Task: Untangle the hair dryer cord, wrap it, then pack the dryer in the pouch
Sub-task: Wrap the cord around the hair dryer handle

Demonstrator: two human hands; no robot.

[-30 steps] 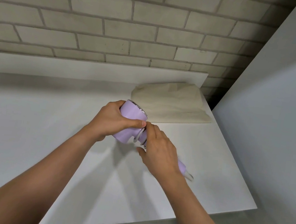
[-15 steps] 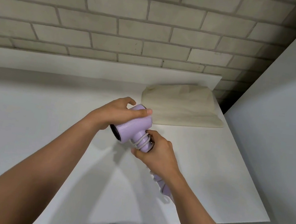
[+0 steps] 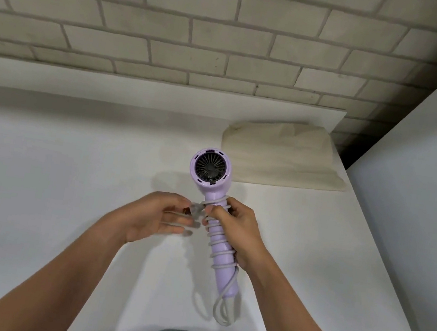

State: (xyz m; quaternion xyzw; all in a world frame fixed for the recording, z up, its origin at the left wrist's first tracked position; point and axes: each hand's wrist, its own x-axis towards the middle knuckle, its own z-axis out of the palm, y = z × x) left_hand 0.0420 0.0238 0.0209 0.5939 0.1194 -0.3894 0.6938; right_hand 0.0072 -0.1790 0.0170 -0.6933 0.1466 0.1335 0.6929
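Observation:
The lilac hair dryer [image 3: 211, 175] is held above the white table, its dark rear grille facing me. A grey cord [image 3: 220, 247] coils several times round the handle, and a loop hangs off the handle's lower end. My right hand [image 3: 238, 231] grips the upper handle over the coils. My left hand [image 3: 156, 217], blurred by motion, pinches the cord's plug end [image 3: 197, 209] just left of the handle. The beige cloth pouch [image 3: 284, 155] lies flat on the table behind the dryer, to the right.
The white table [image 3: 51, 182] ends at a front edge near my body and a right edge by a grey-white panel [image 3: 421, 197]. A low white ledge and a brick wall [image 3: 176, 29] close off the back.
The dryer turned from lying sideways to grille-up facing me. My left hand left the dryer body and took the plug end. My right hand now holds the wrapped handle.

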